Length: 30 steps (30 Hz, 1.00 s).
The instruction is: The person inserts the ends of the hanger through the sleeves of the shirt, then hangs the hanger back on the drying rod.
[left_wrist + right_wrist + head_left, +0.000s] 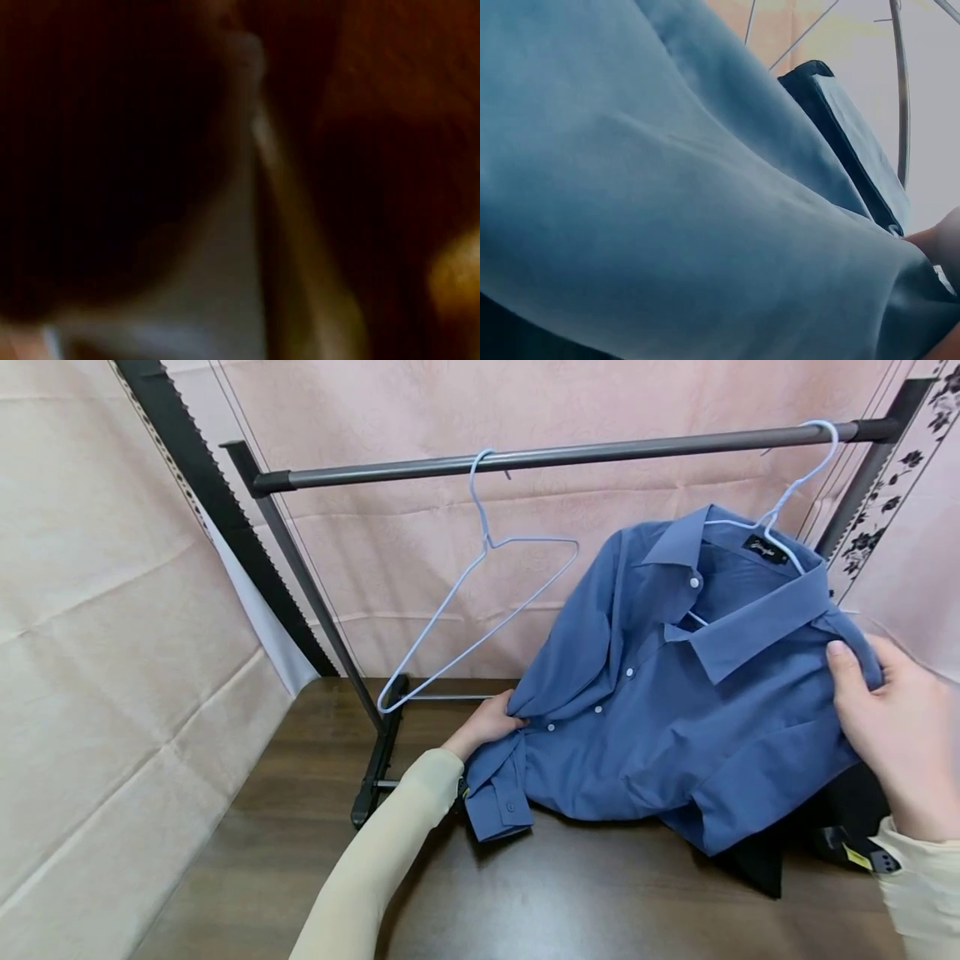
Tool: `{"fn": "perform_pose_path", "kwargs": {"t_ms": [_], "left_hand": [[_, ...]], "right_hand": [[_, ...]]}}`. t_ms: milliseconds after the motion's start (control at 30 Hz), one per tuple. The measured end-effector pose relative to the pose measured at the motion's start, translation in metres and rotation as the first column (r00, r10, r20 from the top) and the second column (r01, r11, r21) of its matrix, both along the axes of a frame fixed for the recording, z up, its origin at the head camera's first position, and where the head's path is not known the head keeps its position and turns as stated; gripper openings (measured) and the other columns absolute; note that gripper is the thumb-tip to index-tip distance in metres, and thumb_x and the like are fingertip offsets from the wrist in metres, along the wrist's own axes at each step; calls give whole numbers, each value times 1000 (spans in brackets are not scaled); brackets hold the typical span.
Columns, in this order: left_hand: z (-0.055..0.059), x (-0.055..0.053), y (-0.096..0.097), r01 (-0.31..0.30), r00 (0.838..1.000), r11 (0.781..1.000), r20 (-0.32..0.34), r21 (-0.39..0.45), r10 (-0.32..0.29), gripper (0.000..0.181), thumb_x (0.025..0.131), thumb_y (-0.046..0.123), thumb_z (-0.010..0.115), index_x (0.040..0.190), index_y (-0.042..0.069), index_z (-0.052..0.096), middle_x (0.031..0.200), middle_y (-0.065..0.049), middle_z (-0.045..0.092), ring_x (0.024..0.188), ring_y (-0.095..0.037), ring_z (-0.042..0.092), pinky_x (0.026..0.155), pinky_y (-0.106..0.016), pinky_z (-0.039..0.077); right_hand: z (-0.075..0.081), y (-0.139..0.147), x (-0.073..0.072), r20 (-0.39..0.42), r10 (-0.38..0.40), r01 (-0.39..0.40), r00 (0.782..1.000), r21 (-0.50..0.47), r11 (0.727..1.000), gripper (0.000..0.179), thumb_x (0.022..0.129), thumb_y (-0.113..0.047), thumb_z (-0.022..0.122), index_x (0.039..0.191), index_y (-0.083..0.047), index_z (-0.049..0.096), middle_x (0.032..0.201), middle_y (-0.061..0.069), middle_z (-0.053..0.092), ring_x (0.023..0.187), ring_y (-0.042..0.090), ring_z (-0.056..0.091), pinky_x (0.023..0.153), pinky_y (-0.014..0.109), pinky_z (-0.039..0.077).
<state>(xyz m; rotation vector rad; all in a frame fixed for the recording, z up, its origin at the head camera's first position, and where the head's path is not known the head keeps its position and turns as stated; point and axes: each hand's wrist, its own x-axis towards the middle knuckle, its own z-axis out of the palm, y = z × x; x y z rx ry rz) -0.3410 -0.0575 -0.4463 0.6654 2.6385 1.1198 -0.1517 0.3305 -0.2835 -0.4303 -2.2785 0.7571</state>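
A blue button-up shirt (660,710) hangs on a pale wire hanger (795,493) hooked over the grey rail (570,453), its lower part lying on the dark wooden table (525,893). My left hand (491,720) grips the shirt's left sleeve fabric near the cuff (498,802). My right hand (892,727) holds the shirt's right shoulder, thumb on top. The right wrist view is filled with the blue shirt (667,210); the left wrist view is dark and blurred.
An empty pale wire hanger (480,602) hangs on the rail's left part. The rack's black upright and foot (375,760) stand on the table at left. A dark garment (825,827) lies under the shirt at right. Pink cloth covers the back and left walls.
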Motion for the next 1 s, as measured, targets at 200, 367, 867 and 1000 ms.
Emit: {"fn": "perform_pose_path", "kwargs": {"t_ms": [200, 367, 867, 1000], "left_hand": [[4, -3, 4, -3, 999, 1000, -47, -2, 2, 43, 97, 11, 64, 137, 1, 53, 131, -19, 61, 119, -35, 59, 101, -45, 46], [14, -12, 3, -57, 991, 997, -120, 51, 63, 44, 95, 3, 59, 138, 2, 54, 131, -19, 62, 119, -35, 60, 100, -45, 47], [60, -43, 18, -199, 940, 937, -214, 286, 265, 45, 88, -4, 49, 131, 4, 59, 128, -13, 62, 112, -27, 56, 98, -39, 44], [60, -45, 23, -212, 940, 931, -197, 297, 277, 46, 87, -4, 49, 131, 6, 59, 126, -11, 62, 110, -26, 55, 94, -37, 43]], "right_hand": [[-11, -5, 0, -93, 13, -25, 996, -135, 991, 41, 101, -33, 56, 141, -21, 62, 138, -4, 61, 109, -12, 48, 96, 12, 32], [-17, -9, 3, -90, 44, -62, 995, -213, 975, 47, 102, -28, 56, 149, -25, 51, 152, 0, 48, 130, 5, 44, 110, 23, 29], [-35, -14, 20, -19, 488, -487, 873, -89, 869, 60, 97, -16, 67, 152, -29, 46, 132, -28, 50, 116, -8, 44, 92, 2, 28], [-34, -28, 22, -24, 526, -526, 850, -48, 849, 60, 97, -14, 66, 152, -30, 47, 132, -30, 50, 114, -10, 46, 91, 2, 29]]}}
